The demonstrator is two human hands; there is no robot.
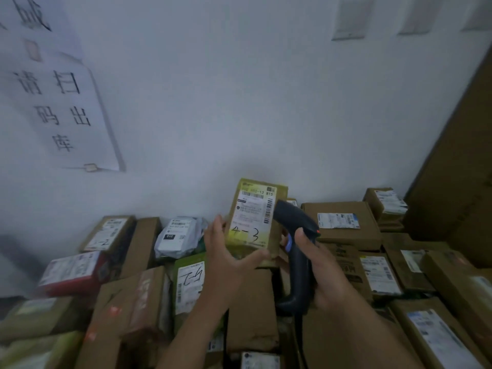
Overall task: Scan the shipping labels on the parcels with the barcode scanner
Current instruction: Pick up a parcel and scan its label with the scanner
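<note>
Two bare hands work above a pile of parcels. Left hand [229, 251] holds a small yellow-green cardboard parcel [250, 249] upright, thumb across its lower front and fingers curled round its left edge. A white shipping label [253, 209] on the parcel faces the camera, with "4-3" handwritten near its bottom.

Right hand [319, 267] grips the handle of a black pistol-shaped barcode scanner [298, 251], thumb lying along the top. The scanner's head sits just beside the label's right edge, overlapping the parcel's right side.

Below and around lie many labelled brown cardboard boxes [343, 222], a white plastic mailing bag [178, 235] and a red box [72, 272]. Behind them stands a white wall [239, 102] with a paper notice [53, 102] bearing large handwritten characters.
</note>
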